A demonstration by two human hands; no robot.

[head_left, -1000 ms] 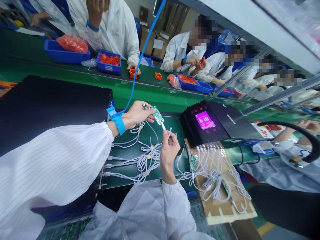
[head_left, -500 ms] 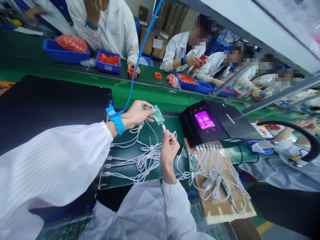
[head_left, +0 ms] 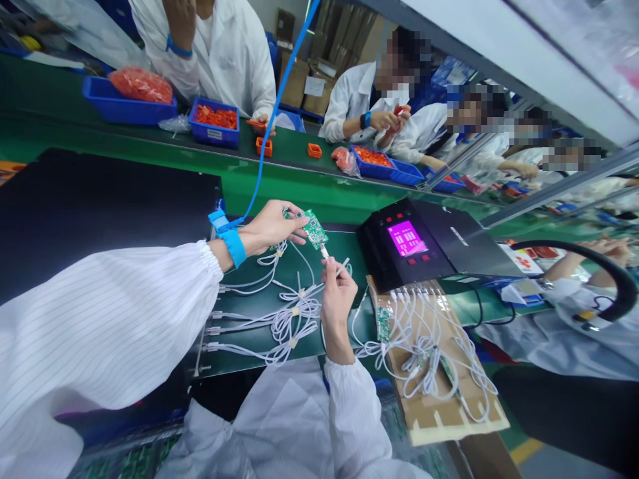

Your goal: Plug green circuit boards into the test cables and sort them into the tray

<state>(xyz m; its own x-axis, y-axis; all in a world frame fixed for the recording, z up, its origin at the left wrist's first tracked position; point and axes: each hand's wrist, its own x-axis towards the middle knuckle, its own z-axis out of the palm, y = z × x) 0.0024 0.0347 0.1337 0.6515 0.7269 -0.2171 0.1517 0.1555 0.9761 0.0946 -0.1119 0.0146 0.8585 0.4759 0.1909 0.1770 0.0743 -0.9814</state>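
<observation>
My left hand (head_left: 276, 226), with a blue wrist strap (head_left: 232, 245), pinches a green circuit board (head_left: 315, 230) by its upper left edge. My right hand (head_left: 338, 293) grips the white plug (head_left: 324, 253) of a cable just below the board. The plug meets the board's lower edge; how deep it sits is too small to tell. Beneath my hands, bundled white cables (head_left: 294, 313) lie on the green work surface. To the right, another circuit board (head_left: 383, 324) rests on a cardboard sheet (head_left: 414, 416) among tangled white cables (head_left: 424, 352).
A black tester (head_left: 444, 246) with a lit magenta screen (head_left: 408, 238) stands to the right. At the left is a large black box (head_left: 110, 213). A blue cord (head_left: 279, 100) runs up from my wrist. Across the line, co-workers sit behind blue bins (head_left: 214, 133) of orange parts.
The board and plug stay together in my hands, almost unmoved. Across the line, a co-worker's hand has lifted from the small orange tray and now holds an orange piece above it.
</observation>
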